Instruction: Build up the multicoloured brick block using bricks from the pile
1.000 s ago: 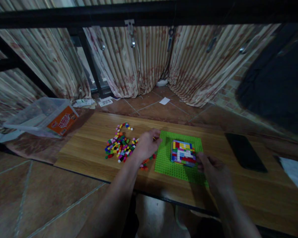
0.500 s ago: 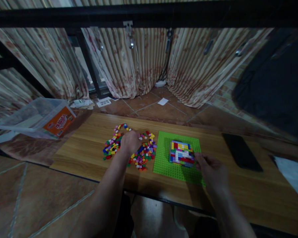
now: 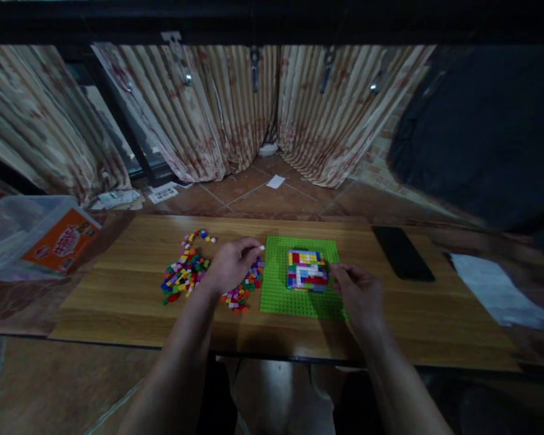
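Note:
My left hand (image 3: 230,263) is above the loose bricks, its fingertips pinching a small white toy brick (image 3: 262,248) near the left edge of a green baseplate (image 3: 276,302). On the baseplate stands a low, multicoloured brick build (image 3: 307,270) with white, red, yellow and blue pieces on top. My right hand (image 3: 361,295) is at the build's right side, thumb and fingers pinched together. Whether those fingertips hold a brick or touch the build I cannot make out. Loose bricks (image 3: 184,275) lie in a heap left of the baseplate, partly covered by my left hand.
A black phone-like slab (image 3: 403,252) lies on the wooden table (image 3: 118,290) to the right, with a white sheet (image 3: 498,290) beyond it. At the left, a clear plastic bin (image 3: 9,235) with an orange label stands off the table. Curtains hang behind.
My left hand has lifted from the brick heap and moved towards the baseplate, with a white brick now showing at its fingertips. My right hand stays beside the build. The view has turned right.

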`<control>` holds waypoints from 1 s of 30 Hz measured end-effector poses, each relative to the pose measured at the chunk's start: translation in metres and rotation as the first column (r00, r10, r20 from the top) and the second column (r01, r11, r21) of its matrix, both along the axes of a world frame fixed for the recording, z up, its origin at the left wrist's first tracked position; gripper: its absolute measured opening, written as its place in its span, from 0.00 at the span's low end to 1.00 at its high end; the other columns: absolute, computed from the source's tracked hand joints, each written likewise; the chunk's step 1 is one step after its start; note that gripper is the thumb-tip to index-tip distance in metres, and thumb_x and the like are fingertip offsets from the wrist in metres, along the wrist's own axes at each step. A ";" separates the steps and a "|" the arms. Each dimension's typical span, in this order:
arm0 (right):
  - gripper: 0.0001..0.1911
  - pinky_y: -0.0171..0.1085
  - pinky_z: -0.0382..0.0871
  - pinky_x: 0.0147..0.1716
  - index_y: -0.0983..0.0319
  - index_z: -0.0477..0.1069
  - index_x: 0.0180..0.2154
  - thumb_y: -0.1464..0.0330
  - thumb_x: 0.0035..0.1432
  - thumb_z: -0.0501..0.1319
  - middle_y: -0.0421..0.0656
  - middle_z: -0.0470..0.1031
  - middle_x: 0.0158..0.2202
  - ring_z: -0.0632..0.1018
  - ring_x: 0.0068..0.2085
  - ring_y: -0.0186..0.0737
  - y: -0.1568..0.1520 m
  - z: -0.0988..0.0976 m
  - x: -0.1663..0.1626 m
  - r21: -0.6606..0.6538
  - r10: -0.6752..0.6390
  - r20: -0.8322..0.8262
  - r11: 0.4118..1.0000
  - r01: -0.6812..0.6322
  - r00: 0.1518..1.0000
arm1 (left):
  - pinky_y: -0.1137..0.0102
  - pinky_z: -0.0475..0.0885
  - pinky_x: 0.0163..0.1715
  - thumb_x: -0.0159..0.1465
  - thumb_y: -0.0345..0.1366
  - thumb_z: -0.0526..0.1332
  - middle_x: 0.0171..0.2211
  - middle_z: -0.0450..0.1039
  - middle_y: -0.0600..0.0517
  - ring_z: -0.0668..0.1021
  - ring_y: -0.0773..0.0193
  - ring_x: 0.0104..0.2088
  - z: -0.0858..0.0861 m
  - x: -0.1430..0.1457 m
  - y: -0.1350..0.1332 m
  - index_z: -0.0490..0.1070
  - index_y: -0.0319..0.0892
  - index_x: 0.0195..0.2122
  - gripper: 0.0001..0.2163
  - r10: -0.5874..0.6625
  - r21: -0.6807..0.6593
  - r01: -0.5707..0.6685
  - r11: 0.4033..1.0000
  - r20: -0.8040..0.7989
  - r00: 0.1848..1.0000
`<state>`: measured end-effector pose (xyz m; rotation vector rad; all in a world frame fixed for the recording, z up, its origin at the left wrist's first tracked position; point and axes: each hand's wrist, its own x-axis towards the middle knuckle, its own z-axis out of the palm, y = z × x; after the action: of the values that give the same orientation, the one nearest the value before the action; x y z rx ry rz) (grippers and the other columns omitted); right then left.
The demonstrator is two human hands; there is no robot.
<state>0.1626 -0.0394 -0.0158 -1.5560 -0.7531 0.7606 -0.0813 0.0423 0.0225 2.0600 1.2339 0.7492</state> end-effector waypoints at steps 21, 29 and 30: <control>0.17 0.33 0.65 0.25 0.63 0.76 0.26 0.54 0.45 0.67 0.40 0.75 0.24 0.72 0.26 0.34 0.002 0.003 -0.006 0.055 0.008 -0.039 0.998 -0.006 0.999 | 0.74 0.67 0.30 0.63 0.33 0.57 0.29 0.76 0.53 0.75 0.67 0.29 -0.009 0.039 -0.016 0.75 0.41 0.33 0.08 -0.214 -0.053 0.211 0.976 -0.052 0.976; 0.16 0.33 0.65 0.25 0.63 0.76 0.26 0.55 0.47 0.67 0.40 0.75 0.23 0.72 0.25 0.34 0.003 0.002 -0.007 0.051 0.027 -0.017 0.998 -0.026 1.000 | 0.75 0.64 0.23 0.59 0.33 0.62 0.23 0.73 0.55 0.72 0.70 0.23 -0.010 0.053 -0.026 0.73 0.39 0.28 0.04 -0.082 -0.255 0.104 0.961 0.094 0.992; 0.16 0.33 0.65 0.25 0.63 0.76 0.27 0.55 0.47 0.67 0.40 0.75 0.23 0.72 0.25 0.34 0.003 0.001 -0.007 0.047 0.032 -0.012 0.998 -0.031 0.999 | 0.76 0.63 0.22 0.58 0.33 0.62 0.22 0.71 0.56 0.71 0.70 0.22 -0.011 0.054 -0.027 0.72 0.39 0.27 0.04 -0.060 -0.290 0.091 0.953 0.116 0.991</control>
<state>0.1551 -0.0367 -0.0145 -1.4989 -0.7824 0.7705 -0.0273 0.0152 0.0118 1.7896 1.1264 0.5904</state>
